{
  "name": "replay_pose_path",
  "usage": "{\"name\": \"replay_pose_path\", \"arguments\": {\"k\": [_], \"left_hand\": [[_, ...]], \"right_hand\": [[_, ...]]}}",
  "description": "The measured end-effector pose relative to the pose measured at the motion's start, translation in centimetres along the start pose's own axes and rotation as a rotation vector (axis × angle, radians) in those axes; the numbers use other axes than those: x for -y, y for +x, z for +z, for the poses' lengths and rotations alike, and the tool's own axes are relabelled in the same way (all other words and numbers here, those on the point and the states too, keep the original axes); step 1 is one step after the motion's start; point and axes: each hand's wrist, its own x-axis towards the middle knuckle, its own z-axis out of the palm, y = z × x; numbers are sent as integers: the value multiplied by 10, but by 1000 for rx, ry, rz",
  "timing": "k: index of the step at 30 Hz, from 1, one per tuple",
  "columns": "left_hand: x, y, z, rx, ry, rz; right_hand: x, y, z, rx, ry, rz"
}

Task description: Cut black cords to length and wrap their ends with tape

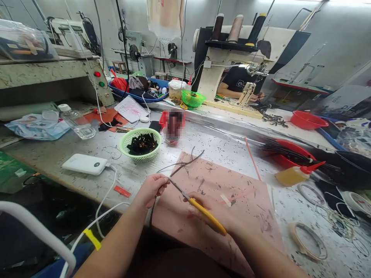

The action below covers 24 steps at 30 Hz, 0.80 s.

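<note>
My left hand (156,186) pinches a thin dark cord (185,165) near the middle of the bench. One stretch of the cord hangs below that hand, and other lengths reach away to the right beyond it. My right hand (206,208) is wrapped round a pair of scissors (207,214) with yellow handles. The scissor tips meet the cord at my left fingertips; whether the blades are apart I cannot make out. Both hands are over a pinkish-brown mat (240,231) strewn with dark scraps.
A green basket (124,148) of black pieces stands beyond my left hand, near a white power bank (85,164). Rightward are a glue bottle (292,175), a tape roll (308,241) and a red bowl (286,144) of dark cords. A co-worker (239,83) sits behind a sewing machine (216,73).
</note>
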Motion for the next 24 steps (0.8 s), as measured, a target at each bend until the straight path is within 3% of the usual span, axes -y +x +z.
{"name": "replay_pose_path", "arguments": {"k": [10, 16, 19, 24], "left_hand": [[9, 11, -19, -85, -31, -9], [17, -3, -27, -158, 1, -9], [18, -16, -20, -133, 30, -10], [14, -36, 16, 108, 96, 5]], "right_hand": [[1, 29, 17, 39, 175, 98], [2, 30, 17, 84, 176, 83], [0, 20, 14, 3, 210, 57], [-6, 3, 10, -272, 311, -53]]}}
